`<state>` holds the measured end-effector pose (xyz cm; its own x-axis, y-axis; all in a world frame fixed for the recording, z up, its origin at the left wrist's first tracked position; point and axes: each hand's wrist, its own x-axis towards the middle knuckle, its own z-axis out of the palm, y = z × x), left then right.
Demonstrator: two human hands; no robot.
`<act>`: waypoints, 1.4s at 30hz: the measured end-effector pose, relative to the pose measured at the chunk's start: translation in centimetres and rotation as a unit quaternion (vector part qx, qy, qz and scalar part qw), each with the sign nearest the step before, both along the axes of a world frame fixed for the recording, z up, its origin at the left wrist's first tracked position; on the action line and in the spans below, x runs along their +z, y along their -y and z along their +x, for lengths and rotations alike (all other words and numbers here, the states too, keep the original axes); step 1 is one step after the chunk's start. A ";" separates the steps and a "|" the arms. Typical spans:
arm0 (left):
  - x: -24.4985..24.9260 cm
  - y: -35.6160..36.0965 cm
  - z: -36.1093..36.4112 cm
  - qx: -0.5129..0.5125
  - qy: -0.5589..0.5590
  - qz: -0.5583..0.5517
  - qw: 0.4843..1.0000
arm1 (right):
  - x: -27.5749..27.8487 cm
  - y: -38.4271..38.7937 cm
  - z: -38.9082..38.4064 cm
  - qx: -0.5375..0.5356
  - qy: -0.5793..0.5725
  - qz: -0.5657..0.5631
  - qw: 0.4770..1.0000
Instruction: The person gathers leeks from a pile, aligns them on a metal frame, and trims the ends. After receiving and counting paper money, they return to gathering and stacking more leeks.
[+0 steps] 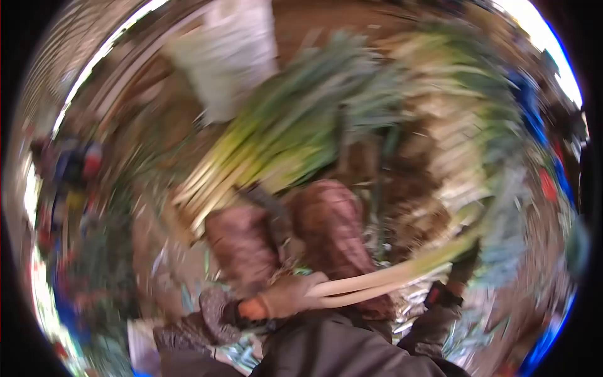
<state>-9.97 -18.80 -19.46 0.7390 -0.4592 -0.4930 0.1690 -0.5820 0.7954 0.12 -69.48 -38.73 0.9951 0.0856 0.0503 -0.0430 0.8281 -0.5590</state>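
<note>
My left hand (292, 295), in a glove or dusty, is closed round the pale root ends of a few leeks (383, 279). The leeks stretch across to the right, over my lap, and their green tops bend upward. At the green end my right hand (463, 270) is wrapped round the leaves; its fingers are dark and smeared by motion. Just beyond my hands lies a pile of leeks (276, 132), white ends toward the lower left. Another long row of leeks (458, 144) runs along the right, with brown roots facing inward.
Two reddish, checked cloth-covered shapes (333, 232) stand between my hands and the pile. A white sack (232, 56) is at the back. Cut leaf scraps (477, 333) litter the ground near my right sleeve. Blurred coloured items (78, 163) are at the far left.
</note>
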 end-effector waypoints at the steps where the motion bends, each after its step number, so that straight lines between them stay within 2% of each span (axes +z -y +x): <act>1: 0.7 -1.3 -0.6 0.006 0.029 0.024 0.999 | 4.3 -2.8 2.0 -0.081 -0.068 -0.008 0.994; 2: 1.1 -2.9 -1.2 0.034 0.073 0.026 0.996 | 8.6 -5.6 4.1 -0.160 -0.137 -0.022 0.977; 4: 2.6 -6.3 -1.1 0.073 0.180 0.046 0.980 | 16.3 -12.4 6.8 0.011 0.056 0.028 0.998; 5: 4.1 -8.5 -1.1 0.092 0.235 0.066 0.965 | 19.6 -16.2 8.2 -0.142 -0.028 -0.078 0.986; 7: 7.3 -13.5 -0.9 0.220 0.183 0.056 0.957 | 22.8 -22.5 12.1 -0.031 0.100 -0.117 0.988; 9: 8.3 -19.6 -0.4 0.256 0.204 0.103 0.939 | 22.8 -28.4 17.0 -0.001 0.125 -0.115 0.986; 11: 5.8 -26.7 -0.1 0.353 0.129 0.029 0.926 | 25.0 -38.1 18.6 0.081 0.135 -0.103 0.982; 12: 5.2 -29.5 0.4 0.364 0.140 0.024 0.920 | 25.6 -42.5 19.4 0.090 0.087 -0.129 0.984; 13: 4.5 -32.1 0.9 0.377 0.152 0.019 0.914 | 24.8 -46.0 21.4 0.134 0.083 -0.102 0.982; 14: 3.3 -35.1 1.5 0.378 0.136 0.019 0.916 | 24.2 -49.5 21.8 0.105 0.070 -0.117 0.985; 17: -1.7 -42.2 3.2 0.383 0.099 0.002 0.918 | 21.5 -57.0 24.4 0.130 -0.020 -0.173 0.976; 20: -5.2 -46.3 5.2 0.385 0.081 -0.019 0.919 | 17.0 -61.9 27.7 0.141 -0.022 -0.186 0.972; 23: -8.1 -48.3 6.9 0.384 0.050 0.021 0.922 | 14.3 -62.9 26.6 0.226 -0.078 -0.305 0.922; 25: -9.9 -48.7 7.5 0.378 0.043 0.080 0.921 | 14.5 -62.0 25.3 0.320 -0.005 -0.463 0.827; 26: -11.7 -49.9 7.8 0.377 0.075 0.106 0.917 | 15.2 -61.3 25.2 0.357 0.030 -0.536 0.764; 29: -14.2 -51.1 7.7 0.352 0.154 0.112 0.916 | 16.3 -60.5 25.3 0.358 0.255 -0.639 0.632; 30: -14.2 -50.3 7.6 0.340 0.152 0.210 0.904 | 17.5 -60.9 24.8 0.287 0.376 -0.723 0.503; 32: -12.6 -48.0 7.9 0.310 0.152 0.400 0.849 | 16.8 -62.3 25.1 0.129 0.564 -0.716 0.391; 33: -12.3 -47.1 8.6 0.299 0.175 0.440 0.828 | 16.5 -63.2 25.3 0.047 0.643 -0.693 0.323; 35: -12.2 -45.6 10.0 0.278 0.218 0.519 0.779 | 16.2 -66.1 26.3 -0.020 0.715 -0.632 0.297; 36: -13.6 -45.8 10.6 0.300 0.208 0.464 0.807 | 15.9 -67.6 27.0 -0.050 0.748 -0.598 0.282; 39: -18.4 -47.5 10.6 0.424 0.212 0.194 0.859 | 11.3 -71.1 30.5 0.148 0.637 -0.740 0.159; 40: -19.3 -47.9 10.7 0.440 0.214 0.159 0.858 | 11.1 -71.7 30.9 0.162 0.630 -0.743 0.154; 42: -18.6 -48.1 11.0 0.416 0.208 0.168 0.869 | 10.5 -72.6 31.4 0.198 0.617 -0.747 0.148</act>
